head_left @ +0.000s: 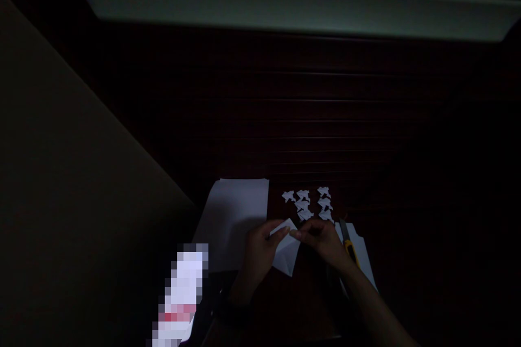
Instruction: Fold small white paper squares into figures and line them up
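Observation:
Between my two hands is a small white sheet of paper [287, 256] with crease lines across it, one corner pointing away from me. My left hand [262, 244] pinches its left edge, thumb on top. At the upper right edge, my right hand [319, 238] pinches the same paper between thumb and finger. The two thumb tips nearly meet near the far corner. Just beyond my hands lie several small folded white paper figures [303, 206] in clusters. The light is dim, so the finer folds are hard to make out.
Left of my hands lies a stack of white paper [236, 211]. A yellow utility knife [350, 249] rests on white paper [364, 257] beside my right forearm. A bright blurred-out object [181, 293] is at lower left. A pale ledge [285, 5] spans the top.

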`<state>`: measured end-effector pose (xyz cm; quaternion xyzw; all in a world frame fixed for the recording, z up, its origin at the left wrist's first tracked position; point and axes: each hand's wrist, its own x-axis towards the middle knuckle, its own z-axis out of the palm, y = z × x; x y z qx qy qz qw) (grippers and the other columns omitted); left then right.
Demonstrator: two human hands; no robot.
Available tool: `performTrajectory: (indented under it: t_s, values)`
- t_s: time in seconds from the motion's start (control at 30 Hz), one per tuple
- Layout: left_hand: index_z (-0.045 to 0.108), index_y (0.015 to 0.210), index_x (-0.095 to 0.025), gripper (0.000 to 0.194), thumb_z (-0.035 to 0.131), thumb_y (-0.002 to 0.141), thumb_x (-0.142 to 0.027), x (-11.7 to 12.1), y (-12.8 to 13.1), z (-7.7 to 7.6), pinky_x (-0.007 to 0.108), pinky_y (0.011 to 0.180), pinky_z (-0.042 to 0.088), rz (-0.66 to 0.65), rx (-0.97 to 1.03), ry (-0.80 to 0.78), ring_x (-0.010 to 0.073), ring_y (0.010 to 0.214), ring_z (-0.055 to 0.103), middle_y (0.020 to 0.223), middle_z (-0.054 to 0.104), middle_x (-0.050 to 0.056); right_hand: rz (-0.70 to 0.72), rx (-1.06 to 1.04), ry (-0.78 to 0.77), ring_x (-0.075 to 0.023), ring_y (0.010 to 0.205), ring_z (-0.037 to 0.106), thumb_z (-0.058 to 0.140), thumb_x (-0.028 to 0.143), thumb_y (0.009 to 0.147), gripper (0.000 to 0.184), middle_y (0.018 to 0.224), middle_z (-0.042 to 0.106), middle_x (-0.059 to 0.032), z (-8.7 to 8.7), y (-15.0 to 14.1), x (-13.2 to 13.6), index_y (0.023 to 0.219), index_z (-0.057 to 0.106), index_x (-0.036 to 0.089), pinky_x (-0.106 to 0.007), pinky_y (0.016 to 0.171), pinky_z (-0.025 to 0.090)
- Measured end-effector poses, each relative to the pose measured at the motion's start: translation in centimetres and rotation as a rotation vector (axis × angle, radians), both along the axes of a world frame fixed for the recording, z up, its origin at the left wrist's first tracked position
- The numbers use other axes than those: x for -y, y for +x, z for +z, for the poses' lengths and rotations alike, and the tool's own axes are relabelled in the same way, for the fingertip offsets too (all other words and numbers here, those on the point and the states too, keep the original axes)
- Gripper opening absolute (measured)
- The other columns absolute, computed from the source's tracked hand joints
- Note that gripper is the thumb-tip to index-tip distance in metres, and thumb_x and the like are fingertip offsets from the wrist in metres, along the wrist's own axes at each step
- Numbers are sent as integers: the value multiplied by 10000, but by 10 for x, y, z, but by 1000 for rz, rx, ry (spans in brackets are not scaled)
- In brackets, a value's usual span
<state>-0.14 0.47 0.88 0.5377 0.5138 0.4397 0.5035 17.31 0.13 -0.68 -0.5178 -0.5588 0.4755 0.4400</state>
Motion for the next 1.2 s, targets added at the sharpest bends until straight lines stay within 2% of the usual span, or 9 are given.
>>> performTrajectory:
  t_s: [0.17, 0.4, 0.63, 0.8, 1.03, 1.13, 1.2]
  values:
    - [723, 959, -196, 301, 686, 711, -362, 2, 2, 2, 288, 714, 525, 75, -31, 0, 239, 836, 675, 939, 733, 62, -52, -9, -25, -146, 603, 540, 728, 354, 680, 197, 620, 622, -1, -2, 2, 0, 644, 666, 170, -260, 582, 409]
    - [742, 897, -185, 246, 667, 722, -340, 3, 0, 9, 285, 707, 534, 70, -118, -19, 226, 800, 682, 885, 743, 50, 15, -26, -56, -133, 614, 539, 733, 335, 677, 191, 641, 629, -2, 1, 3, 0, 665, 673, 154, -242, 595, 406]
    - [748, 860, -191, 229, 652, 729, -352, 2, -1, 7, 284, 688, 525, 39, -161, 16, 226, 790, 683, 860, 745, 52, 90, -50, -76, -119, 594, 505, 725, 322, 687, 197, 615, 595, 9, 5, 3, 2, 638, 649, 146, -237, 583, 381]
    - [746, 821, -160, 240, 673, 715, -363, 1, -3, 4, 278, 650, 517, 11, -83, -61, 231, 762, 682, 829, 745, 77, 65, 2, -94, -115, 566, 491, 721, 334, 686, 227, 579, 585, 6, 7, 4, 3, 604, 645, 137, -233, 557, 368]
    - [734, 774, -129, 251, 726, 661, -353, 1, -6, -3, 273, 612, 495, -6, 70, -169, 223, 711, 671, 791, 740, 105, 103, -47, -102, -106, 558, 469, 694, 319, 711, 221, 571, 566, 14, 4, 3, 3, 603, 635, 136, -226, 545, 345]
    - [735, 757, -126, 251, 743, 640, -349, 1, -6, -2, 267, 610, 481, 2, 113, -197, 211, 694, 658, 774, 736, 102, 112, -114, -111, -104, 556, 466, 699, 315, 705, 222, 571, 565, 16, 0, 1, 2, 594, 632, 135, -226, 545, 339]
    - [737, 756, -126, 260, 750, 626, -351, 1, -5, 0, 256, 588, 465, -14, 139, -235, 199, 671, 646, 755, 731, 95, 72, -200, -176, -95, 515, 444, 721, 306, 674, 226, 535, 552, 22, -4, -1, 1, 565, 625, 133, -225, 518, 322]
